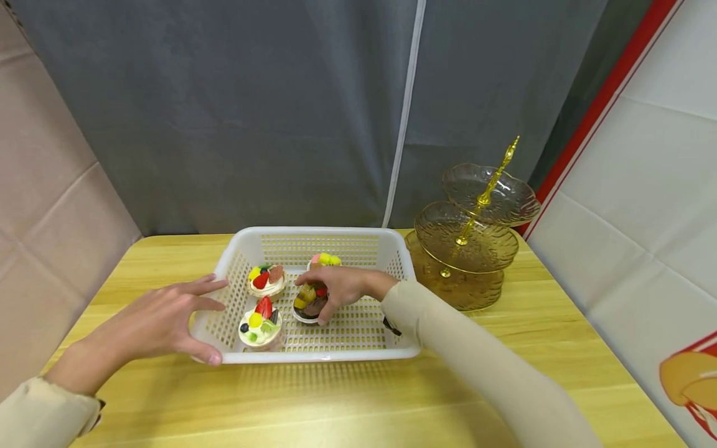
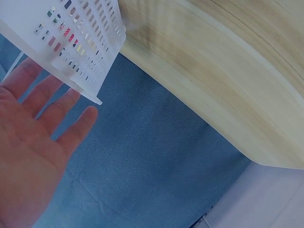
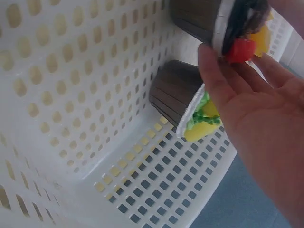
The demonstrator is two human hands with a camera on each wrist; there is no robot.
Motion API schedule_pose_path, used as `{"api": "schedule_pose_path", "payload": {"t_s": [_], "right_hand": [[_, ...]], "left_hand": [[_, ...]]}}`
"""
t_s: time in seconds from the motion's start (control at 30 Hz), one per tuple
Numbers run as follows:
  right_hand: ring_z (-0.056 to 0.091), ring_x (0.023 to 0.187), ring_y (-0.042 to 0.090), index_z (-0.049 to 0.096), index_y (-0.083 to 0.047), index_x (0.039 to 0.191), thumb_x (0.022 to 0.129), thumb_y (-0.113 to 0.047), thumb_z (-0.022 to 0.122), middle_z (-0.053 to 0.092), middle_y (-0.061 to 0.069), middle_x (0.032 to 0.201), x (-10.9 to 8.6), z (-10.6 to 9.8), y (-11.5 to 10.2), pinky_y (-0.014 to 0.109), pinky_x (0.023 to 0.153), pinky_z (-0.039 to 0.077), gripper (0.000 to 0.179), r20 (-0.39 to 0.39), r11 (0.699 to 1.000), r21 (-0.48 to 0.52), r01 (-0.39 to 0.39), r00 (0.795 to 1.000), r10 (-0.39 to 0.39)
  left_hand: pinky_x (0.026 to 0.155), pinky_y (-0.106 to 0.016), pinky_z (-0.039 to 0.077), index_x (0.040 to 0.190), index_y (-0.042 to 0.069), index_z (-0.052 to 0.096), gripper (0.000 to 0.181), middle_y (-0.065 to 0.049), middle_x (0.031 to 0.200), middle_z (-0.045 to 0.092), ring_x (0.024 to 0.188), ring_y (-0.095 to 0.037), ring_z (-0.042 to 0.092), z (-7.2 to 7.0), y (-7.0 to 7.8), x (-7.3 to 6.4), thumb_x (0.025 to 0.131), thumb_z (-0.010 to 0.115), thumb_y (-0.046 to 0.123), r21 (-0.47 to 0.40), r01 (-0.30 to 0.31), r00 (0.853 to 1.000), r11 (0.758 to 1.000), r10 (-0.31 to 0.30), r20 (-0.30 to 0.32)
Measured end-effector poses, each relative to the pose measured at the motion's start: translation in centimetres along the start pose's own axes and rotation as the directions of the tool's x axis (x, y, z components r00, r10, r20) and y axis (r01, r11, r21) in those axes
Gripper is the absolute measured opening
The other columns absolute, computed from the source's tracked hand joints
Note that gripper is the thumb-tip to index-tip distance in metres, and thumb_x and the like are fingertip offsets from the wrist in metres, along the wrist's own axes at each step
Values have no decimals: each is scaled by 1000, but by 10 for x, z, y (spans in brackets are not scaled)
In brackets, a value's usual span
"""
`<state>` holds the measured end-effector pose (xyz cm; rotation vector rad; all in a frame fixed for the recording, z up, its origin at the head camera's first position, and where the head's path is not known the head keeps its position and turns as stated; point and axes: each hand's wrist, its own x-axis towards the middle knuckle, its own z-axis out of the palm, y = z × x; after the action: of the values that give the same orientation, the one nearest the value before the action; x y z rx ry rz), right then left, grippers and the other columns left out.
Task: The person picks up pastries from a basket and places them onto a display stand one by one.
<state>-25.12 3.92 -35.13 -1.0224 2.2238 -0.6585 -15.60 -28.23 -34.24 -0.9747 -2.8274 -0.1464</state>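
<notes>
Right hand (image 1: pixel 343 286) gripping cupcake (image 1: pixel 307 306), panel (image 1: pixel 633 193) (red print)

A small screened-off booth, dressed like a staged corner

This looks like a makeshift set, closed in around the white basket (image 1: pixel 325 356). Under the basket is a wood-grained table (image 1: pixel 358 407). Directly behind the basket hangs a dark grey curtain (image 1: pixel 224 124), crossed by a pale strip (image 1: pixel 404 118). Well to the basket's left rises a pale, creased panel (image 1: pixel 47 162); well to its right, a white hanging (image 1: pixel 633 205) carries a red border (image 1: pixel 607 109) and a printed picture (image 1: pixel 691 378), perhaps of food. The cakes (image 1: pixel 260 333) inside the basket and the tiered stand (image 1: pixel 439 246) just right of it add a dessert-counter touch. Whether home, shop or studio lies beyond cannot be told.
</notes>
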Motion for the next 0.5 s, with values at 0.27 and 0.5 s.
{"api": "schedule_pose_path", "payload": {"t_s": [0.27,0.5], "right_hand": [[48,125,13,41,-15,150,75,-11,86,46,5,148,3,6,3,28,102,39,87,-27,998,-55,-28,999,26],[56,114,15,44,-7,144,77,-15,85,55,9,133,7,12,5,25,94,45,79,-81,996,-86,-29,997,22]], "left_hand": [[65,-46,53,105,10,78,88,-16,134,62,116,-43,61,0,1,0,55,73,82,3,-7,1000,1000,7,-9],[64,-48,53,105,10,78,88,-15,135,61,116,-44,61,0,0,-1,54,73,82,9,-3,1000,1000,3,-10]]}}
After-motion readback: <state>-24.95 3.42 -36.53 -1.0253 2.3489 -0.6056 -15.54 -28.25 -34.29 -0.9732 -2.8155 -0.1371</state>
